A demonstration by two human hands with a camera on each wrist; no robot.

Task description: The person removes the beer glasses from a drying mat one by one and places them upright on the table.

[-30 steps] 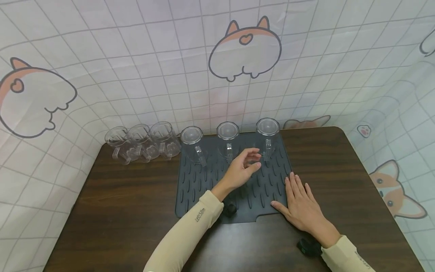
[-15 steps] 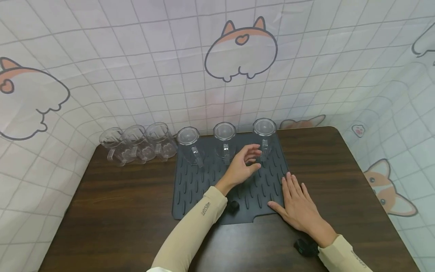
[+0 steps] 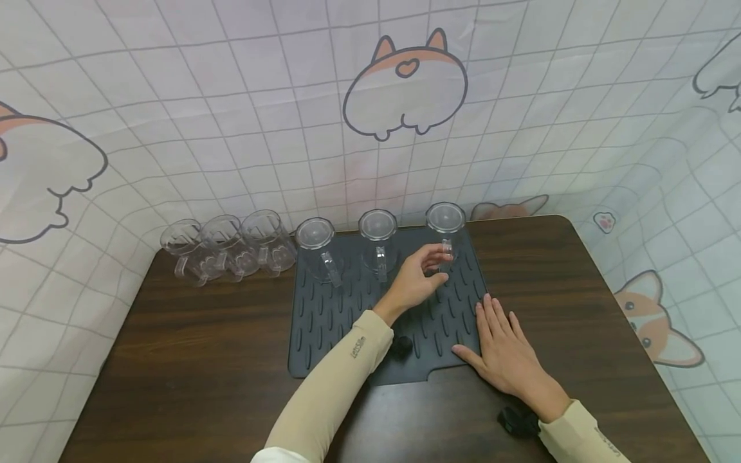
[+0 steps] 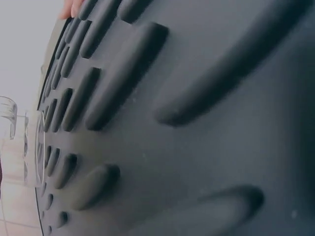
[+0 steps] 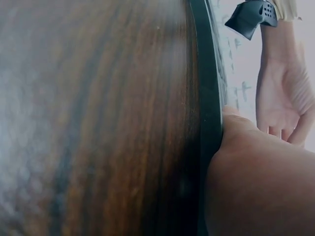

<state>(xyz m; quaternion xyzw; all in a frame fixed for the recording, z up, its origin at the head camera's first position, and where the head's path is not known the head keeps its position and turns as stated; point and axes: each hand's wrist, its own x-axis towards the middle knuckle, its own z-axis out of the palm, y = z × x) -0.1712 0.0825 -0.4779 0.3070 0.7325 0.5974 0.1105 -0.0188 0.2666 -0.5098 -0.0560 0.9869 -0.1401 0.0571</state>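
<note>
Nearest to me, the right hand [image 3: 512,366] lies flat, fingers straight and wide, along the right edge of the dark ridged mat [image 3: 324,321], its thumb reaching the mat's margin. I'd keep it there as a steady weight, so the mat is less likely to slide on the tabletop [image 3: 202,360].

Further off, the left hand [image 3: 413,276] hangs over the mat, fingers loosely bent, thumb standing apart with a moderate gap. The rightmost mug [image 3: 446,218] stands just beyond those fingertips, apparently base up, its handle pointing back toward them. The handle overlaps the fingertips from my angle, so I can't tell whether they touch. I'd line the gap up with the handle, close gently and avoid nudging the clear, probably slippery body sideways.

To the left of those fingers and slightly beyond, the middle mug [image 3: 378,225] stands near, then the left mug [image 3: 315,233], both also seemingly base up. Well apart, farther left, three upright mugs [image 3: 267,238] crowd together off the mat.
</note>
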